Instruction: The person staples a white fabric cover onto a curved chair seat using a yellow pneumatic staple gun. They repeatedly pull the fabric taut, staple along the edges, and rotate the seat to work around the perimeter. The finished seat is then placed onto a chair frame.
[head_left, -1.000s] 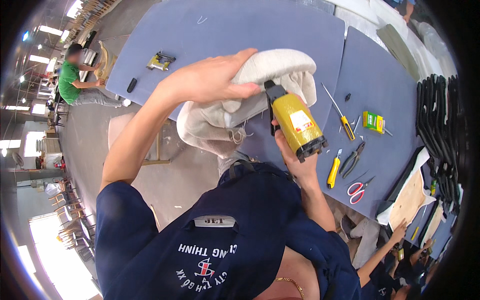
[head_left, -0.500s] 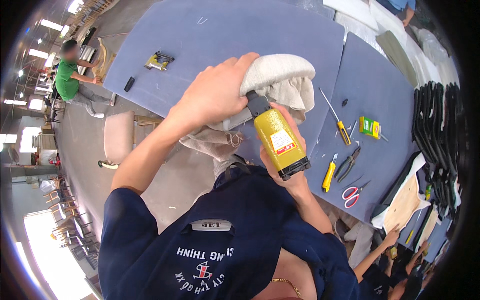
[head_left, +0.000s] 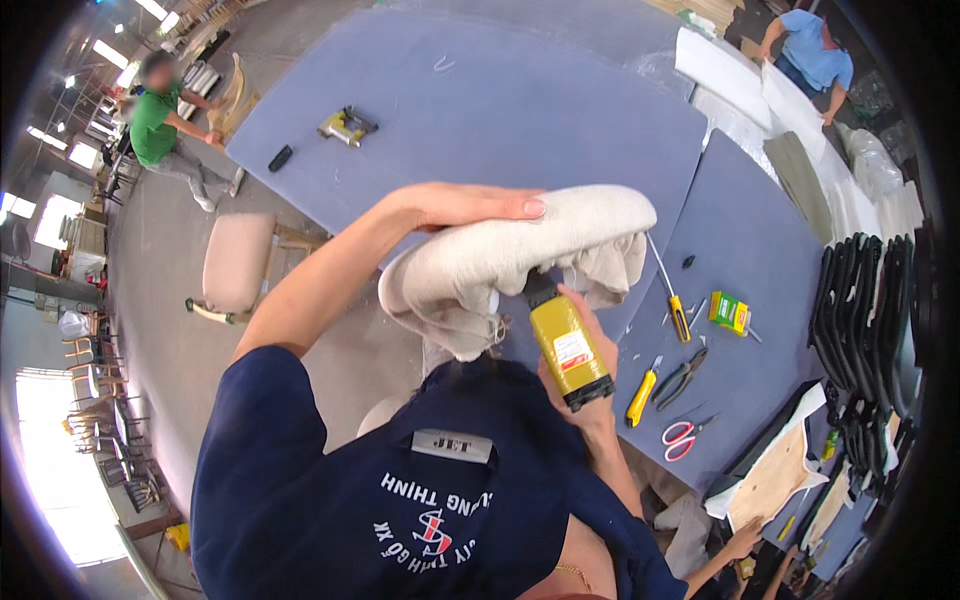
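L hand [head_left: 470, 205] lay atop cream fabric-covered curved pad [head_left: 530, 235], finger spread can't tell | R hand [head_left: 603, 345] gripped yellow-and-black staple gun [head_left: 565, 345], nose at pad's underside | pad by edge of blue-grey flat table [head_left: 520, 100] | top was covered, cloth folds [head_left: 615, 268] below loose: prob. part-done

The padded piece [head_left: 535, 235] is plain off-white and the staple gun [head_left: 568, 345] yellow, black at both ends, with a white-and-red label. The worktop [head_left: 540, 90] is grey-blue; the scissors [head_left: 679, 441] show red-and-white handles, the cutter [head_left: 640, 400] yellow, the small box [head_left: 729, 312] green and yellow. The stacked pieces [head_left: 865, 320] look mostly black, though the rim blurs them.
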